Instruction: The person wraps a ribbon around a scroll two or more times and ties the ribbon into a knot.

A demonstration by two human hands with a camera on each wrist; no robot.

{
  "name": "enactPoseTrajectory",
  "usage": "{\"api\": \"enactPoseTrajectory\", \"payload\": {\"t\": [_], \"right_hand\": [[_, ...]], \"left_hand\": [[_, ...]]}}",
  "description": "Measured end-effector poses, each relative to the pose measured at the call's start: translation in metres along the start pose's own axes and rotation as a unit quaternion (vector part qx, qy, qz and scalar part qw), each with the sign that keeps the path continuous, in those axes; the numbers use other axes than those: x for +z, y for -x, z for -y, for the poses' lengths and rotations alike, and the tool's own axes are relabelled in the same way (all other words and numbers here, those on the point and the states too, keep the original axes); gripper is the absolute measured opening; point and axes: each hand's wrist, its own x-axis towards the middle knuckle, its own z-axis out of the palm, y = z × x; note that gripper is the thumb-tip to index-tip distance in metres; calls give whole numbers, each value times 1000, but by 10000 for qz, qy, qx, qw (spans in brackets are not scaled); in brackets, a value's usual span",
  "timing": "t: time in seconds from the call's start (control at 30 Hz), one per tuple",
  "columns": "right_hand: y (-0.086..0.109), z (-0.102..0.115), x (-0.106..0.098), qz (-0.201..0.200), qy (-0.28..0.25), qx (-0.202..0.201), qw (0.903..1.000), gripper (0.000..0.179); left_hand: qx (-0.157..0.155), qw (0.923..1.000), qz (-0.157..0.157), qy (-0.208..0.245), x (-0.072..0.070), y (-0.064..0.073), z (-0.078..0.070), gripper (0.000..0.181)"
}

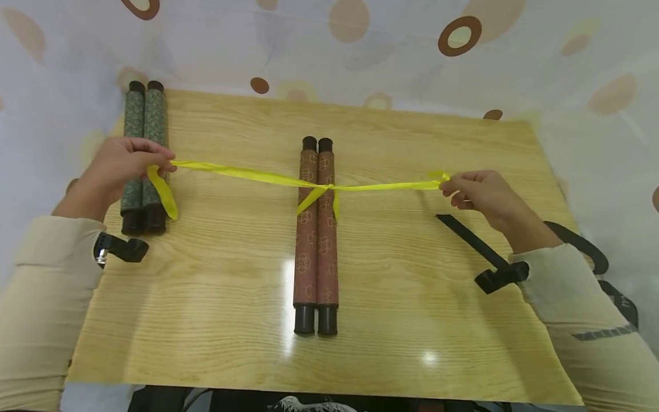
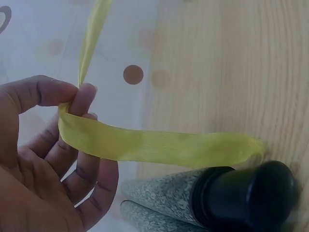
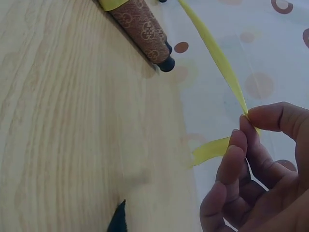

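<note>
Two reddish-brown patterned scrolls (image 1: pixel 315 246) with dark end knobs lie side by side mid-table. A yellow ribbon (image 1: pixel 237 171) goes around both and crosses in a knot on top of them. Its two ends stretch out sideways, nearly straight. My left hand (image 1: pixel 120 166) pinches one end between thumb and forefinger, and a short tail hangs below; in the left wrist view the tail curls across the fingers (image 2: pixel 87 169). The other end is pinched by my right hand (image 1: pixel 481 191), with a short tail past the fingertips (image 3: pixel 244 125). Whether the knot is tight I cannot tell.
Two green patterned scrolls (image 1: pixel 154 123) lie at the table's left edge, partly behind my left hand. A black strap (image 1: pixel 471 240) extends from the right wrist mount over the wooden table (image 1: pixel 226 320). A white spotted cloth (image 1: pixel 309 51) covers the area behind.
</note>
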Motion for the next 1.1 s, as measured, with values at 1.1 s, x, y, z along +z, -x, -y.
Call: {"api": "enactPoseTrajectory", "payload": {"t": [1.1], "right_hand": [[-46,33,131,1066,2604,-1915,9403,33]], "left_hand": [[1969,9519,1557,-1759,156,-31,-19,27]]}}
